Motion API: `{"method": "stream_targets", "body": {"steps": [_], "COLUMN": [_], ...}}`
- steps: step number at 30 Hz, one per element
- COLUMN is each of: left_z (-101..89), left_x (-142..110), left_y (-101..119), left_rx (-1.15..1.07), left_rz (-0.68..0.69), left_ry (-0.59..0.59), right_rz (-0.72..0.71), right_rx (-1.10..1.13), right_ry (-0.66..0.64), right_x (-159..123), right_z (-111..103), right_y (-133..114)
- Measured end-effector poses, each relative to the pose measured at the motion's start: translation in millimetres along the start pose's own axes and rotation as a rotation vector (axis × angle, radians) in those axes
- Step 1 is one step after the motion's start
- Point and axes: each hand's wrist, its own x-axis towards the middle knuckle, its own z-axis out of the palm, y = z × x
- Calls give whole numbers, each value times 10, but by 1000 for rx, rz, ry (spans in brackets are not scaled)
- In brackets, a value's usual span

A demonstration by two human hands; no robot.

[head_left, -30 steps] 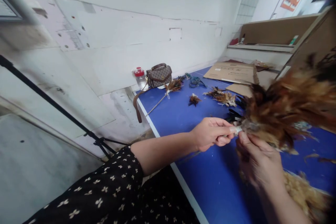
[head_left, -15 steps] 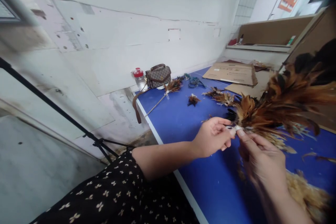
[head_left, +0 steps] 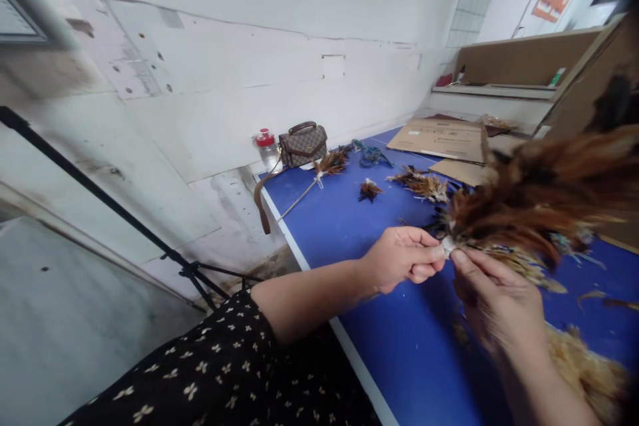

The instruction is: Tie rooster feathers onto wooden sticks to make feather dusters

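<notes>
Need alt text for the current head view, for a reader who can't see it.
Left hand and right hand pinch the white-wrapped base of a brown feather bundle over a blue table. Behind lie smaller feather tufts, flattened cardboard, a handbag and a red-lidded jar.

A large feather bundle (head_left: 539,193) is held above the right part of the table (head_left: 369,319). Its long feathers are coloured rusty brown, with darker, nearly black ones mixed in, and are spread into a full, loose fan toward the right; their outer ends are blurred. At its left, narrow end, the bundle is gathered in a white binding (head_left: 448,244), which is pinched between the left hand (head_left: 405,256) and the right hand (head_left: 499,296). The stem is hidden by the fingers.
</notes>
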Motion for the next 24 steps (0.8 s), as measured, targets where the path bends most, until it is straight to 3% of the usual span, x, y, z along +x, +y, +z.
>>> {"method": "stream_targets", "body": {"steps": [4,6,11,14,19,24], "left_z": [-27,-35,-35,-40,-45,-20], "left_x": [-37,-28,-18,-48,-41,-36], "left_y": [118,102,-17,-86,-237,-143], "left_rx": [-185,-175,82,224,360,151], "left_rz": [-227,-247,-29,86,273,144], "left_ry": [-190,-185,82,178,192,165], "right_rz": [71,71,76,113,142,62], "right_rx": [-25,-44,-89,-138,-131,-60], "right_ry": [-106,-143,-69,-3,61,9], "right_x": [36,69,132,110,38,10], "right_z": [-82,-135,-188,-138,-14,41], "right_y": [17,32,93,116,103,47]}}
